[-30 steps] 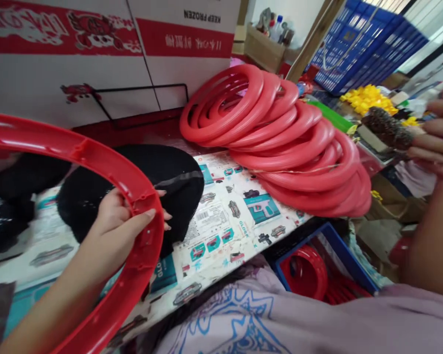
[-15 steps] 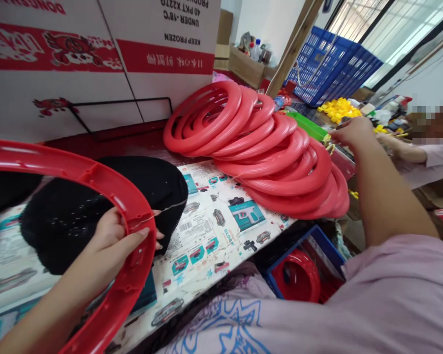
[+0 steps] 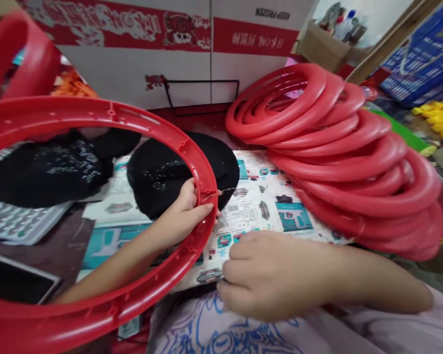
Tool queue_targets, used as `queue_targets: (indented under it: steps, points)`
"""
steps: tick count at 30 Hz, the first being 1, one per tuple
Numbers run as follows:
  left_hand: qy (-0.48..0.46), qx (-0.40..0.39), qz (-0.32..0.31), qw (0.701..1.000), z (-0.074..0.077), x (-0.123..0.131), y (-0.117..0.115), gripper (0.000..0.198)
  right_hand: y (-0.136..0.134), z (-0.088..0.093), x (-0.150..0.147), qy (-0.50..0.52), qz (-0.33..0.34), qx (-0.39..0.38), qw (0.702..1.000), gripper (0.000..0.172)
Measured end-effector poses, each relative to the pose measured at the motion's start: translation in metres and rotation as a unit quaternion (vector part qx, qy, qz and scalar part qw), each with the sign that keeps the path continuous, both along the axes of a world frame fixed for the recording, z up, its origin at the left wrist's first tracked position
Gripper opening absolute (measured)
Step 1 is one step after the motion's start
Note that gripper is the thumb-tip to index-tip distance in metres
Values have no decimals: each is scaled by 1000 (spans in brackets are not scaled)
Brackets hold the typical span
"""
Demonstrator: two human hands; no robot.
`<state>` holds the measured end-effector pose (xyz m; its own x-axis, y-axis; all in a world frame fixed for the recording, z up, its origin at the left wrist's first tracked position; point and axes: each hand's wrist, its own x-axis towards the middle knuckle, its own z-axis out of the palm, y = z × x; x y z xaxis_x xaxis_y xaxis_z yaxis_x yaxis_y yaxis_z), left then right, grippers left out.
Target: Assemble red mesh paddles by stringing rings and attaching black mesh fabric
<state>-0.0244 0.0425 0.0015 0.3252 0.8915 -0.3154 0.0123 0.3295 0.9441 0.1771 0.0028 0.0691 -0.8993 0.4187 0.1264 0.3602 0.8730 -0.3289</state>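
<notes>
My left hand (image 3: 192,204) is closed around the right side of a large red plastic ring (image 3: 110,112), thumb on its hollow, ribbed inner face. A thin pale thread crosses the ring by the thumb and trails to the right. My right hand (image 3: 266,275) is in front of my body, right of the ring and apart from it, its fingers curled. Whatever may be in those fingers is hidden. Behind the ring, on the printed cardboard (image 3: 251,172), lies a round black cloth piece (image 3: 223,157). A second black piece with shiny dots (image 3: 51,169) lies farther left.
A leaning row of red rings (image 3: 339,187) fills the right of the table. White cartons (image 3: 184,73) stand behind a black wire frame (image 3: 203,81). A phone-like dark screen (image 3: 15,278) lies at left. Yellow pieces (image 3: 441,115) and a blue crate (image 3: 421,64) are at far right.
My right hand has come back from beside the green tray to the middle, its fingers now curled. The view has swung left; my left hand still holds the ring.
</notes>
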Motion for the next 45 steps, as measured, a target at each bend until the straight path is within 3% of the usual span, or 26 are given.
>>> queue_targets:
  steps: [1,2,4,7,10,13,16,19,24,33,40,45]
  points:
    - [-5,1,-1,1000,-2,0,0,51,2,-15,-15,-7,35,-15,999,15]
    - [-8,7,-3,1000,-3,-1,1,52,9,-27,-25,-28,-2,-51,998,12]
    - [0,46,-1,999,-6,-2,2,55,29,-43,-33,-41,-158,-99,982,17]
    - [16,87,2,996,-6,-3,2,53,56,-52,-26,-16,-260,-112,959,42]
    - [-15,51,-12,999,-2,-1,1,50,66,-58,-16,36,-298,-123,946,36]
    - [9,55,-26,998,-2,1,-3,39,66,-69,-8,208,-252,-130,936,44]
    - [40,88,-72,993,-8,3,-7,36,66,-75,-3,332,-134,-122,926,19]
    - [31,104,-109,988,-12,5,-9,43,66,-74,1,312,-67,-113,941,2]
    - [17,76,-118,990,-13,7,-9,49,61,-75,5,253,-7,-63,965,5]
    - [56,130,-203,969,-12,9,-19,59,55,-73,1,279,4,-60,958,6]
    - [47,133,-195,971,-8,12,-23,75,53,-71,2,273,-49,-16,961,11]
    - [55,165,-180,968,-9,12,-22,76,55,-64,2,257,-61,-60,963,4]
